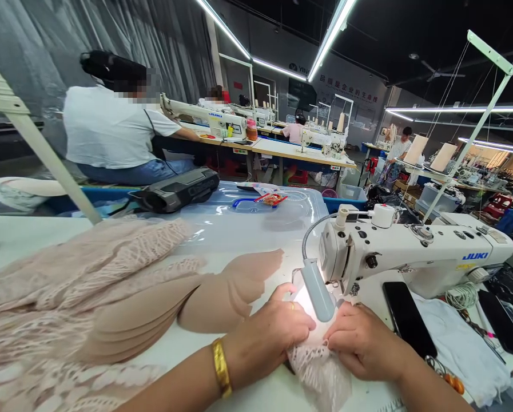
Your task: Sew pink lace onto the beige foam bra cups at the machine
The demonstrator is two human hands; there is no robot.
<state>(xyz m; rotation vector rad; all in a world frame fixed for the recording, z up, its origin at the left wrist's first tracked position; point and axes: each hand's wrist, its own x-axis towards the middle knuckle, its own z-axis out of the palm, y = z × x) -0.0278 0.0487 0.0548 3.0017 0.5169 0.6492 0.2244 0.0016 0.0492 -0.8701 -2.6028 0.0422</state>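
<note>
lacy cloth (321,372) lies between the right grip (363,343), pinching it, and the left grip (273,329), whose hold i can't tell.

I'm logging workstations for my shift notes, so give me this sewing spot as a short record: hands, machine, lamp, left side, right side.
left hand: resting on pale lace fabric, gold bracelet at its wrist
right hand: fingers curled at the same fabric
machine: white JUKI sewing machine
lamp: grey, angled over the brightly lit fabric
left side: overlapping beige pieces, heaped lace
right side: black phone, white cloth
</note>
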